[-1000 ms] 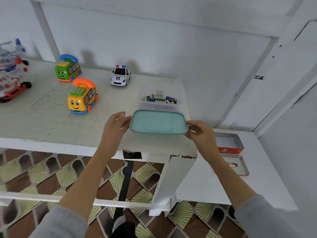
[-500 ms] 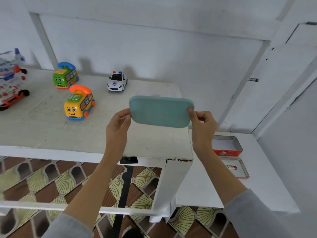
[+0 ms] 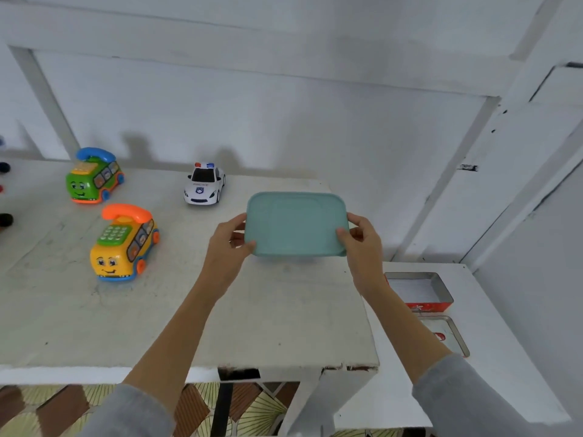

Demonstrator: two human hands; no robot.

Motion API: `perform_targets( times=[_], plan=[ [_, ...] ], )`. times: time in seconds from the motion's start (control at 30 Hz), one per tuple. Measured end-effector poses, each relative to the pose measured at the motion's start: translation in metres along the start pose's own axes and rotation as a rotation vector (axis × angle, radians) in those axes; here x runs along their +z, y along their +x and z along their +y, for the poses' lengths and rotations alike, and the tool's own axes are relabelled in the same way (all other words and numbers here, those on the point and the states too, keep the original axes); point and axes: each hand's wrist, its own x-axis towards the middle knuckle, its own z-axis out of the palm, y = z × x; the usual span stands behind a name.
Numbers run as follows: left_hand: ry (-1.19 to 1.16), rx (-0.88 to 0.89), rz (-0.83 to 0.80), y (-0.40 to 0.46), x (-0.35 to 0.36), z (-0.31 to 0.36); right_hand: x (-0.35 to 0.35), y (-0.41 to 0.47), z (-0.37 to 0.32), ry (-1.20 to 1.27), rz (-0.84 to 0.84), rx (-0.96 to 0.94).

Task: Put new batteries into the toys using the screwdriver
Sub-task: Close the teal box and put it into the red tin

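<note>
Teal plastic lid (image 3: 295, 223) (smooth, rounded corners) pinched at both short ends, left fingers (image 3: 244, 247) and right fingers (image 3: 342, 234) closed on it, above the desk (image 3: 157, 320).

Both arms reach forward, left hand (image 3: 227, 247) and right hand (image 3: 362, 244) pinching with curled fingers (image 3: 342, 233).
</note>
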Motion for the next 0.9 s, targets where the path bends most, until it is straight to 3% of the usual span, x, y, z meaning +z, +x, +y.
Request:
perform_targets(
  times=[0.27,0.9],
  plan=[
    [0.178,-0.079,-0.090,0.047,0.007,-0.012,0.017,0.035,0.024,-0.235,-0.031,0.034],
    [0.156,-0.187,-0.077,0.048,0.011,-0.026,0.026,0.041,0.042,-0.207,-0.102,0.099]
  ],
)
